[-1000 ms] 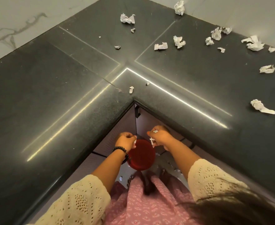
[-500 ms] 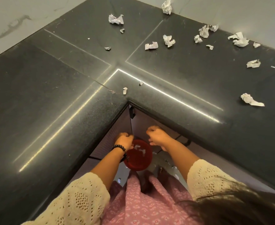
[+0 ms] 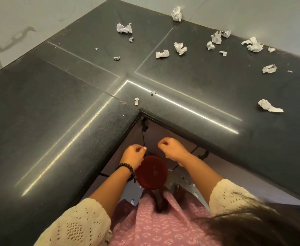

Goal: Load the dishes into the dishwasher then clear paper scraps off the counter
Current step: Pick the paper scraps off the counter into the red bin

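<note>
Hands (image 3: 134,155) (image 3: 172,150) both clenched, empty, over red bin (image 3: 151,172); rec. sweeping scraps (image 3: 269,105) to counter (image 3: 57,112) edge.

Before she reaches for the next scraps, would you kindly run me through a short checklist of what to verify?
1. Left hand free: cannot tell; fingers curled, nothing visible in it.
2. Right hand free: cannot tell; curled the same way.
3. Red bin below the hands, open side up: ok.
4. Counter cleared: not ok; many scraps remain, mostly far right.
5. Nearest scrap by the inner corner, unobstructed: ok.
6. Floor clean: not ok; small white bits lie beside the bin.
</note>
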